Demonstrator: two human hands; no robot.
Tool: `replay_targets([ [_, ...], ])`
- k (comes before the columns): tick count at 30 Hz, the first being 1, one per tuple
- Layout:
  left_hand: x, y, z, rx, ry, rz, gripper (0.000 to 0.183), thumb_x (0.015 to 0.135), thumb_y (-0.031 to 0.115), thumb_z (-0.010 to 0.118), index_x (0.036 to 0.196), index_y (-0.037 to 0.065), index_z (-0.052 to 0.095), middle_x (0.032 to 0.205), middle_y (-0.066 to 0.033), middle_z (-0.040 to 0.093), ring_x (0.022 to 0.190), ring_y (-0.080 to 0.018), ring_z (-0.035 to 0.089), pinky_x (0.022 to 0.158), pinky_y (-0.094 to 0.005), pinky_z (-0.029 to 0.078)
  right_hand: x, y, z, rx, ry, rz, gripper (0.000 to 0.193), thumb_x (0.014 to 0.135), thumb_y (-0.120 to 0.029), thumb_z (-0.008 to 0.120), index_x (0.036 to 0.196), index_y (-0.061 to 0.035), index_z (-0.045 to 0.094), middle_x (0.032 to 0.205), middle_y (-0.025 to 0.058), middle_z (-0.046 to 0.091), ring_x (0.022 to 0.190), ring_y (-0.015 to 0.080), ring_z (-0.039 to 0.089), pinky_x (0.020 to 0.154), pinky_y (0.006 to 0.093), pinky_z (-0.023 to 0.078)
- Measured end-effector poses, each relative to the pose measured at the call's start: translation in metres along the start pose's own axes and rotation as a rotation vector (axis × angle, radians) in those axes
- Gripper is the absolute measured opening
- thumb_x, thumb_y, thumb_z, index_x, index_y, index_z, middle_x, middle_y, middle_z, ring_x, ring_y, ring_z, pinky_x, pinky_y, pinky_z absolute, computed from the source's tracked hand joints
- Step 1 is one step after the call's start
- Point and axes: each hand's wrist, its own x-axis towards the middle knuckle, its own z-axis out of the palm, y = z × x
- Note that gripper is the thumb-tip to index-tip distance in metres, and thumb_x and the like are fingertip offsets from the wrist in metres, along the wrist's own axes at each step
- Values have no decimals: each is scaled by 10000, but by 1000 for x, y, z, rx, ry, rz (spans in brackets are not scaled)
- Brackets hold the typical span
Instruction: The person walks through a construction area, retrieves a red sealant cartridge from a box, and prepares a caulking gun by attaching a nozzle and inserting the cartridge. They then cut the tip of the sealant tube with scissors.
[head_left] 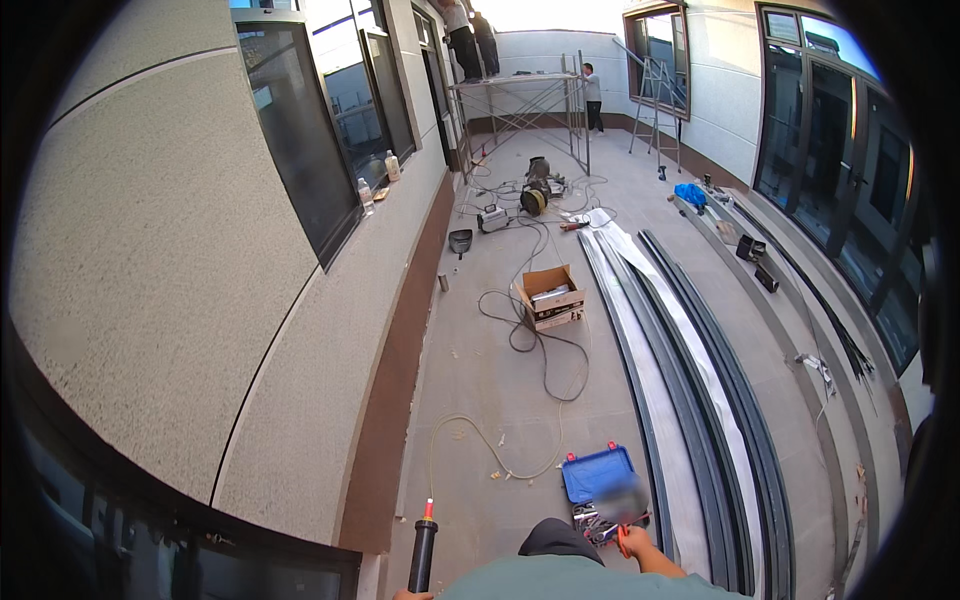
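At the bottom edge, a sliver of my left hand (412,595) shows at the lower end of a black tube (422,555). The tube points away from me, with a red tip and a thin pale hose (490,452) joined to it; most of the hand is cut off. My right hand (636,543) is closed around a tool with orange-red handles (622,540), its working end unclear. That hand is over the tray of an open toolbox (598,474) with a blue lid, where several metal hand tools (592,522) lie. A blurred patch covers part of the box.
Long dark metal profiles (700,420) with white wrapping lie along the right. Ahead are a cardboard box (552,298), looping cables (545,350) and a grey machine (492,218). Farther off, people stand on and beside a scaffold (520,105); a stepladder (655,105) stands right of it.
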Motion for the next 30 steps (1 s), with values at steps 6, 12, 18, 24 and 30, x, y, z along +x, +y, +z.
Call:
replay_targets([
  [6, 94, 101, -95, 69, 81, -24, 580, 759, 391, 858, 1131, -24, 698, 1058, -160, 725, 1013, -268, 686, 853, -404, 513, 91, -6, 7, -140, -50, 156, 566, 723, -570, 718, 1051, -113, 781, 1071, 213, 731, 1056, 370, 693, 908, 440, 549],
  [12, 123, 235, -144, 24, 136, -53, 559, 737, 403, 838, 1099, -8, 723, 993, -176, 738, 962, -284, 712, 826, -396, 532, 224, -114, -9, -146, -2, 163, 561, 774, -579, 704, 1065, -105, 773, 1117, 217, 718, 1078, 360, 689, 915, 451, 547],
  [18, 138, 349, -154, 72, 248, -66, 549, 709, 415, 826, 1069, 8, 746, 961, -190, 745, 953, -283, 730, 815, -401, 547, 340, -355, -74, -232, 36, -103, 546, 816, -621, 685, 1011, -118, 764, 940, 188, 740, 929, 369, 710, 813, 459, 551],
  [24, 194, 429, -180, -124, 198, 82, 376, 700, 223, 777, 942, -54, 698, 864, -157, 725, 794, -256, 708, 728, -403, 545, 397, -485, -100, 61, 20, -275, 525, 826, -564, 686, 978, -62, 720, 898, 222, 717, 897, 415, 688, 785, 476, 537],
  [30, 291, 548, -232, 67, 185, 80, 577, 698, 317, 805, 1120, -62, 698, 1090, -232, 722, 1007, -324, 714, 853, -410, 539, 402, -452, -88, -184, 166, -85, 369, 871, -360, 771, 838, -6, 672, 660, 73, 655, 587, 183, 654, 550, 344, 527],
])
